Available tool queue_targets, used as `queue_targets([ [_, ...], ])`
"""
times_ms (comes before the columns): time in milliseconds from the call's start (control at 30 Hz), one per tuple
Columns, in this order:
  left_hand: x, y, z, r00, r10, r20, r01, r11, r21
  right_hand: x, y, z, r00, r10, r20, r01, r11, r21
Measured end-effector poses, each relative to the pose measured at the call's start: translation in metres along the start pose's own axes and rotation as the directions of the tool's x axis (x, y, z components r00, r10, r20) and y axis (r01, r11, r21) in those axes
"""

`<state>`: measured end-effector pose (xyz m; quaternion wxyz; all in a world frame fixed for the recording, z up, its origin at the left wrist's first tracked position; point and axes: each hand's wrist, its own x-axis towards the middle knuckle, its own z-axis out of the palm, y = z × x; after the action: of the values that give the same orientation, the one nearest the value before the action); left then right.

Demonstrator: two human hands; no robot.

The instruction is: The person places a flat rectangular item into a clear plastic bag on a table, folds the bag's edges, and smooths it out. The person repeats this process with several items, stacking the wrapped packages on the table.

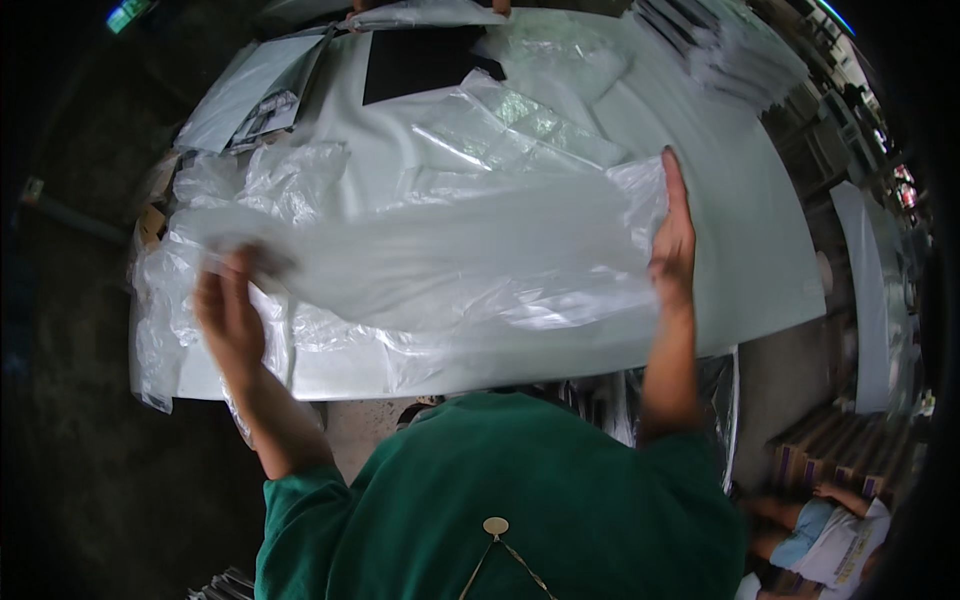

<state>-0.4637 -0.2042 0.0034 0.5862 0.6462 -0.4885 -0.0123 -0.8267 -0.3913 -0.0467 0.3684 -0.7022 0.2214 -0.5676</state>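
Note:
A wide, translucent plastic bag (480, 240) stretches between my two hands above the table, its left part smeared by motion. At its left end my left hand (235, 305) is closed on the plastic, fingers blurred. My right hand (675, 240) lies along the right end, its fingers stretched straight and the palm side against the plastic. What the bag contains, if anything, cannot be made out. Crumpled clear plastic (290, 180) lies just beyond my left hand. Past the bag rests another clear plastic sleeve (520, 125).
A pale-covered table (740, 240) spreads before me. On its far side are a black flat panel (420, 65), stacked panels (260, 85) and wrapped bundles (720, 50). Another person's hand (500, 6) shows at the far edge. A person in a white shirt (840, 545) is at the lower right, near cartons (830, 450).

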Motion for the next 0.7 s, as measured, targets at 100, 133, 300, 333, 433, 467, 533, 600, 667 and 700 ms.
queue_targets([
  [100,-0.030,0.046,0.051,0.815,0.520,0.256,-0.479,0.853,-0.208,0.005,-0.047,0.058,0.937,-0.285,0.201,0.313,0.942,-0.120],
  [133,-0.028,0.063,0.055,0.724,0.575,0.381,-0.488,0.818,-0.306,0.004,-0.056,0.079,0.895,-0.304,0.327,0.330,0.943,-0.028],
  [300,-0.028,0.068,0.065,0.919,0.123,0.376,0.094,0.855,-0.510,-0.001,-0.039,0.099,0.624,0.234,0.746,-0.503,0.851,0.154],
  [333,-0.019,0.071,0.064,0.804,-0.023,0.594,0.327,0.851,-0.410,0.002,-0.029,0.097,0.740,0.146,0.657,-0.465,0.816,0.343],
  [433,-0.035,0.044,0.070,0.592,-0.201,0.780,0.296,0.955,0.021,0.007,-0.011,0.104,0.825,-0.031,0.564,-0.314,0.806,0.503],
  [467,-0.038,0.051,0.074,0.676,-0.155,0.721,0.413,0.890,-0.195,-0.003,-0.007,0.106,0.770,-0.096,0.631,-0.227,0.883,0.411],
  [533,-0.028,0.057,0.068,0.824,-0.028,0.565,0.300,0.869,-0.394,-0.013,0.010,0.110,0.601,0.021,0.799,-0.269,0.947,0.178],
  [600,-0.016,0.051,0.050,0.979,0.005,0.204,0.097,0.869,-0.486,-0.018,0.032,0.105,0.432,0.273,0.860,-0.446,0.893,-0.059],
  [667,-0.003,0.037,0.015,0.988,0.021,-0.152,-0.054,0.975,-0.213,-0.003,0.052,0.080,0.387,0.486,0.784,-0.531,0.812,-0.241],
  [700,0.000,0.029,-0.003,0.956,0.014,-0.292,-0.040,0.996,-0.084,0.010,0.057,0.057,0.454,0.510,0.731,-0.443,0.841,-0.312],
])
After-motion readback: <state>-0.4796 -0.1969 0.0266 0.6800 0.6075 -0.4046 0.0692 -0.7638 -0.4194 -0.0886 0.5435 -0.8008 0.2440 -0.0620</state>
